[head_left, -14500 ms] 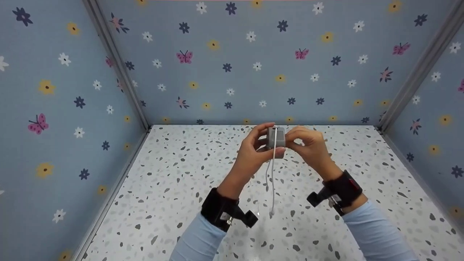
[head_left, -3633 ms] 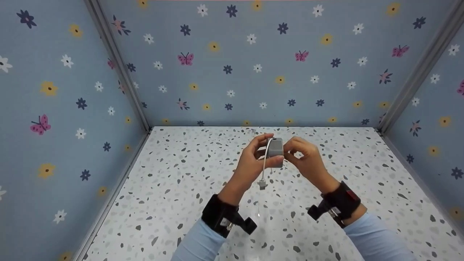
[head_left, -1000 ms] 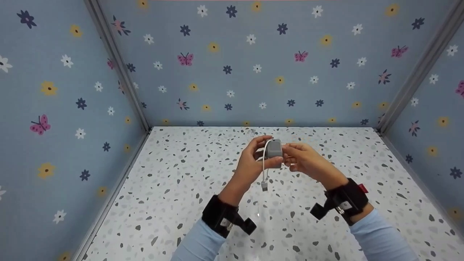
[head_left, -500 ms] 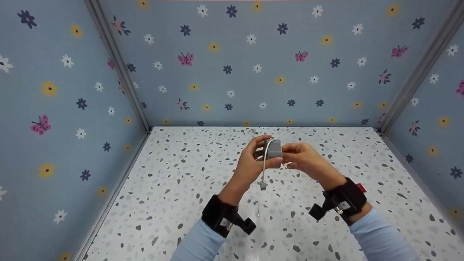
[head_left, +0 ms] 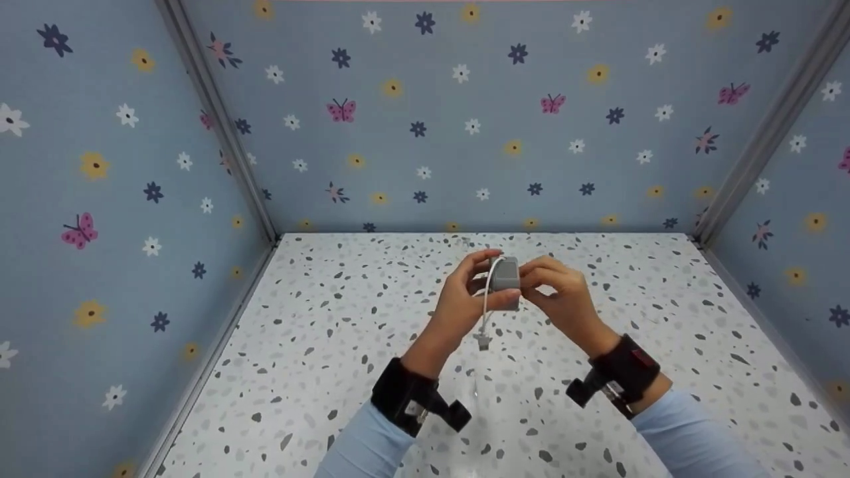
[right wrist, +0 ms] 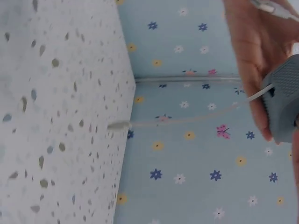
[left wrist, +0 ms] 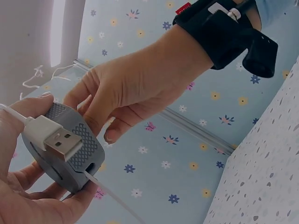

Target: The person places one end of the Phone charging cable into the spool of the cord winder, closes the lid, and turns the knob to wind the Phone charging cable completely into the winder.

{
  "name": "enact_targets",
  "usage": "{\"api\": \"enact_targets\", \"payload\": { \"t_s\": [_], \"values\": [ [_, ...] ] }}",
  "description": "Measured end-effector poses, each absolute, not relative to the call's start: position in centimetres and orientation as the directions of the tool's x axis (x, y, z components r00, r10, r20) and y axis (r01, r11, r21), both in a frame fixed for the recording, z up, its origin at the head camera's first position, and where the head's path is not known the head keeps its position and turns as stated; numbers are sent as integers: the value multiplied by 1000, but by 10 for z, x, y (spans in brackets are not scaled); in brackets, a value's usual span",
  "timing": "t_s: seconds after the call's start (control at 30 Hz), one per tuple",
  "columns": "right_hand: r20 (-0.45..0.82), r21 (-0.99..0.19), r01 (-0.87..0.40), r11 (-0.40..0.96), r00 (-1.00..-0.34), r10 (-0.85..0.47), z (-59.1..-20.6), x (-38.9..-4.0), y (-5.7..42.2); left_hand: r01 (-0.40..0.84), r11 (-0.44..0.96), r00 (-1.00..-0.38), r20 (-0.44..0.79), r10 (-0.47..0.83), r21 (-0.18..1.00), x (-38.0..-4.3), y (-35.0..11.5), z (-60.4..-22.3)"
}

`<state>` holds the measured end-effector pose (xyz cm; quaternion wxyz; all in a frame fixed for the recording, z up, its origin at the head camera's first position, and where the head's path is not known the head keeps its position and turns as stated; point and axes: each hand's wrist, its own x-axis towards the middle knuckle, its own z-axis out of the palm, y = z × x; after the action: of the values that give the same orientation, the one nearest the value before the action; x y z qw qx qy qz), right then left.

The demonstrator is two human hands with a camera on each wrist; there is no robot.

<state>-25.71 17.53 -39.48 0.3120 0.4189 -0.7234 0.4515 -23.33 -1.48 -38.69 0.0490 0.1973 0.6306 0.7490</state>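
A grey cable winder (head_left: pixel 506 271) with a textured rim is held in the air by my left hand (head_left: pixel 458 292), thumb on the near side and fingers round the far side. A white USB cable (head_left: pixel 489 292) drapes over it, its USB-A plug (left wrist: pixel 63 142) dangling close to the left hand. From a slot in the rim, another stretch of cable (right wrist: pixel 187 120) hangs down to a small end connector (right wrist: pixel 119 125). My right hand (head_left: pixel 561 289) has its fingers and thumb pinched at the winder's right side; the exact part gripped is hidden.
Beneath the hands lies a white speckled tabletop (head_left: pixel 332 372). Blue flowered panels (head_left: pixel 425 133) enclose it at the back and both sides, with grey metal rails at the corners. Black camera bands (head_left: pixel 405 395) are on both wrists.
The right hand has turned at the wrist from a lower, flatter pose to a raised one, still at the winder's side. Much less cable hangs from the winder than 14.5 s ago. The left hand keeps its hold.
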Motion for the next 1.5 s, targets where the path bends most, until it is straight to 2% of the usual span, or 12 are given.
{"api": "enact_targets", "payload": {
  "t_s": [0.13,0.2,0.3,0.43,0.53,0.67,0.73,0.87,1.07,1.33,1.43,1.5],
  "values": [
    [926,-46,-978,202,-117,-359,-400,-267,176,181,-195,-916,238,324,964,-232,-13,-388],
    [932,28,-980,198,-46,-360,-401,-269,176,186,-196,-915,242,322,963,-232,-13,-388],
    [932,39,-978,207,-39,-359,-402,-269,176,186,-196,-916,242,319,963,-232,-13,-388],
    [908,-94,-972,217,-173,-383,-400,-267,179,182,-185,-920,233,315,966,-233,-15,-388],
    [810,-408,-900,152,-434,-394,-395,-262,181,179,-183,-923,230,309,967,-233,-16,-388],
    [443,-875,-483,32,-825,-351,-383,-253,182,175,-183,-927,224,300,967,-233,-17,-388],
    [222,-971,-240,2,-904,-365,-376,-250,181,173,-181,-928,222,300,968,-233,-18,-388],
    [-35,-999,21,34,-871,-489,-366,-248,181,168,-182,-928,218,303,969,-232,-18,-388],
    [-59,-996,14,87,-846,-530,-361,-250,182,169,-174,-929,215,299,970,-234,-17,-387],
    [185,-910,-311,275,-897,-401,-366,-252,178,174,-182,-928,223,299,968,-233,-16,-385],
    [378,-788,-506,350,-847,-373,-371,-252,177,177,-197,-923,232,306,964,-234,-15,-385],
    [534,-662,-653,368,-755,-381,-375,-253,176,178,-200,-923,234,306,964,-234,-15,-385]
  ]
}}
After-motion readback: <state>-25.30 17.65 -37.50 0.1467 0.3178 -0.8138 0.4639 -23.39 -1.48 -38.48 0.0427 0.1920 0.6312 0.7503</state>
